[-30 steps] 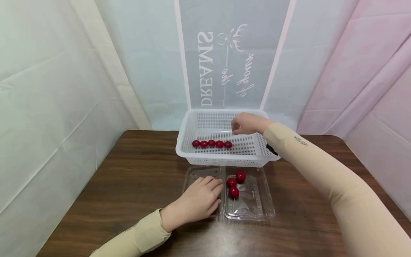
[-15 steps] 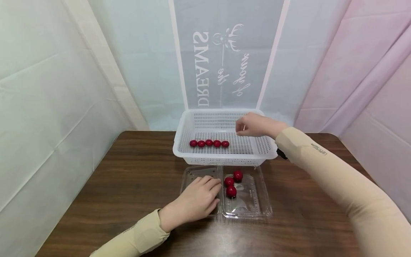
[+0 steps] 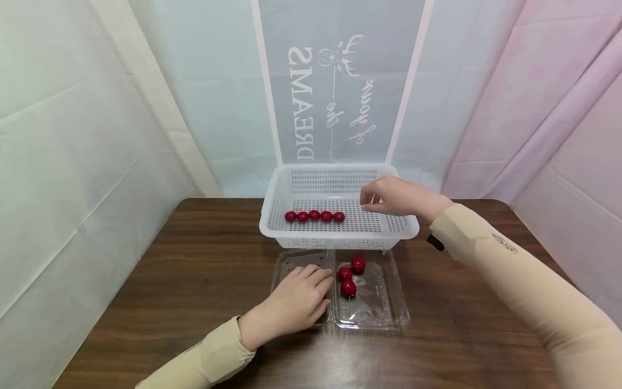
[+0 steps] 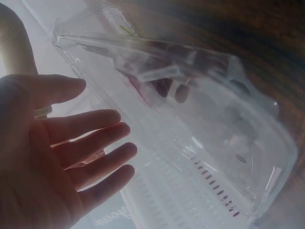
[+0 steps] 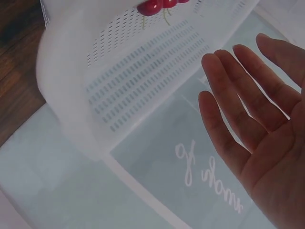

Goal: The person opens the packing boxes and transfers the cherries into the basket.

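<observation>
My left hand [image 3: 293,302] lies over the left half of a hinged clear plastic clamshell box [image 3: 371,310], fingers relaxed. In the left wrist view that hand [image 4: 62,152] has extended fingers beside the clear plastic [image 4: 214,119], gripping nothing. Three red cherries [image 3: 348,288] sit in the box's right half. Behind it stands a white perforated basket [image 3: 340,242] with a row of several cherries [image 3: 314,215] on its floor. Over the basket's right end hovers my right hand [image 3: 400,197], fingers loosely bent. The right wrist view shows this hand [image 5: 267,124] bare, apart from the stemmed cherries [image 5: 151,6].
All of it stands on a dark wooden table [image 3: 204,259]. A grey curtain panel with white lettering [image 3: 301,102] hangs right behind the basket. Pale fabric walls [image 3: 73,162] close in the left and right sides.
The right hand has drawn slightly right over the basket, away from the cherry row, its fingers spreading a little. The left hand and the cherries stay put; the head view shifts slightly.
</observation>
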### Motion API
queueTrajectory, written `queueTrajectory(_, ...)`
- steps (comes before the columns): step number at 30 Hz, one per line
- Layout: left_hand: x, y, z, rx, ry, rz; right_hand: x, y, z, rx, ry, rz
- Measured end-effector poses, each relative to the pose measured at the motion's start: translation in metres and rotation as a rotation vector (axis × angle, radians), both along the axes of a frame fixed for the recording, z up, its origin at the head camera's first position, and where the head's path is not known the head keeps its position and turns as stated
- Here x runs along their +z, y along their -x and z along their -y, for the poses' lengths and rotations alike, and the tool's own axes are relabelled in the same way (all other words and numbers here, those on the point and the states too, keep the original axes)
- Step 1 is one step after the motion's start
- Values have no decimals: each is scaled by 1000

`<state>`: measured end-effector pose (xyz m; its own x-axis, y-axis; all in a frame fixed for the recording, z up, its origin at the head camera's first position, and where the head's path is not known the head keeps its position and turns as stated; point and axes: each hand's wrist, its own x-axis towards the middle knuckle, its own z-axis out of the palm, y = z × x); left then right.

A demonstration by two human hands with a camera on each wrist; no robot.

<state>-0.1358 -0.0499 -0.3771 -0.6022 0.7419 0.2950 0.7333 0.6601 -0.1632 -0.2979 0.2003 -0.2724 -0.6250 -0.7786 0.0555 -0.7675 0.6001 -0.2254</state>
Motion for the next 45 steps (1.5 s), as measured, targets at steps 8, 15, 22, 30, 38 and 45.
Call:
queueTrajectory(8,0,1,1,6,6,10,-7,-11,-6,0,40,-20)
queueTrajectory(15,1,2,1,5,7,8,-12,-20,-11,-19,41,-34)
queueTrajectory(22,2,2,1,7,14,8,-18,-30,-14,-22,54,-34)
queueTrajectory(30,2,3,0,7,18,15,-27,-43,-15,-10,60,-84)
queueTrajectory(38,2,3,0,9,16,21,-33,-57,-14,31,128,-183)
queueTrajectory(45,1,3,0,8,7,15,-37,-73,-7,105,149,-243)
